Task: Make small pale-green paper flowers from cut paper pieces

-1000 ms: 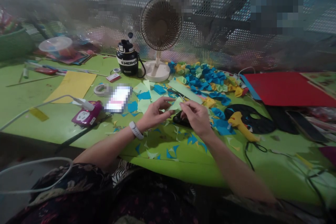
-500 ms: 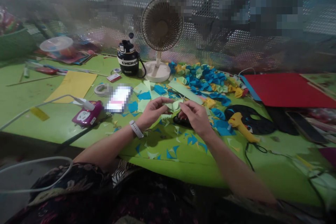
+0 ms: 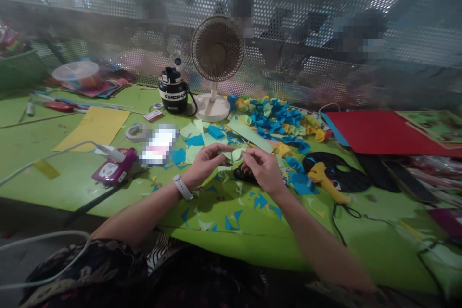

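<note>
A small pale green paper piece, curled and folded, is pinched between my two hands above the table. My left hand grips its left side with thumb and index finger; a pale watch strap circles that wrist. On the other side, the fingertips of my right hand are closed on the same paper. Something dark, partly hidden, lies below my right hand. Cut blue paper scraps are scattered beneath. Beyond the hands are a pale green paper strip and a heap of folded blue, yellow and green paper pieces.
On the green table are a yellow glue gun, a red sheet, a white fan, a black bottle, a lit phone, a purple power socket, a tape roll and yellow paper.
The view has tilted up a little, so everything sits lower in the picture. Both hands keep their hold on the green paper, with only slight finger movement.
</note>
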`<state>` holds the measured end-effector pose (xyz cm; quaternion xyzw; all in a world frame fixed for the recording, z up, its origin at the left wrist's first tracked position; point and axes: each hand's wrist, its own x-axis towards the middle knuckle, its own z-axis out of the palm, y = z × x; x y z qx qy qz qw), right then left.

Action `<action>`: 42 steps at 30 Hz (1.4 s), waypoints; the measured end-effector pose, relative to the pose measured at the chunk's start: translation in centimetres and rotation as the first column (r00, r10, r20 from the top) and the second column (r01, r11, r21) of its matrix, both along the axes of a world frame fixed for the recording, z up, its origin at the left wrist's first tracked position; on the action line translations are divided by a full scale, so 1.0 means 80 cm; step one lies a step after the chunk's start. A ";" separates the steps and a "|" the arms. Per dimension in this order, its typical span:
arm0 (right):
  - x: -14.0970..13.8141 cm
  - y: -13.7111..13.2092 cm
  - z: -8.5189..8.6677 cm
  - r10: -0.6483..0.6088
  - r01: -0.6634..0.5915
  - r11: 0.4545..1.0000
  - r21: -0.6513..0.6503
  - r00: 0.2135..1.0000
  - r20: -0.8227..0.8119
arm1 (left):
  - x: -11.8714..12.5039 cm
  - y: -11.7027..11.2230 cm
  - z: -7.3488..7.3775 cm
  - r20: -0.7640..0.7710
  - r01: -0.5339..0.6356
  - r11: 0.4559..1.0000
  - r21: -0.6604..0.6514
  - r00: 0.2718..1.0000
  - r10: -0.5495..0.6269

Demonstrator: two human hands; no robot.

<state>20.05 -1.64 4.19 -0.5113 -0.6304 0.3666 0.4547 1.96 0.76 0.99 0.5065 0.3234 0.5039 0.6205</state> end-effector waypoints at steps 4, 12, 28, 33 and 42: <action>0.000 0.001 -0.004 -0.074 0.068 0.994 0.088 0.995 0.072 | 0.001 -0.002 0.002 -0.028 -0.005 1.000 0.015 1.000 0.005; 0.001 0.000 -0.007 -0.078 0.048 0.985 0.164 0.980 0.185 | 0.004 -0.003 -0.001 -0.040 -0.022 0.999 0.044 0.999 0.023; 0.001 0.002 -0.016 -0.128 0.036 0.957 0.288 0.943 0.306 | 0.005 -0.005 0.002 0.012 -0.032 0.996 -0.086 0.999 0.033; 0.002 0.006 -0.025 -0.149 -0.034 0.904 0.426 0.909 0.388 | 0.005 -0.005 0.002 0.031 -0.023 0.995 -0.093 0.999 0.026; 0.004 0.008 -0.025 -0.149 -0.105 0.827 0.553 0.906 0.396 | 0.002 -0.001 -0.005 0.030 0.015 0.998 -0.062 0.999 -0.013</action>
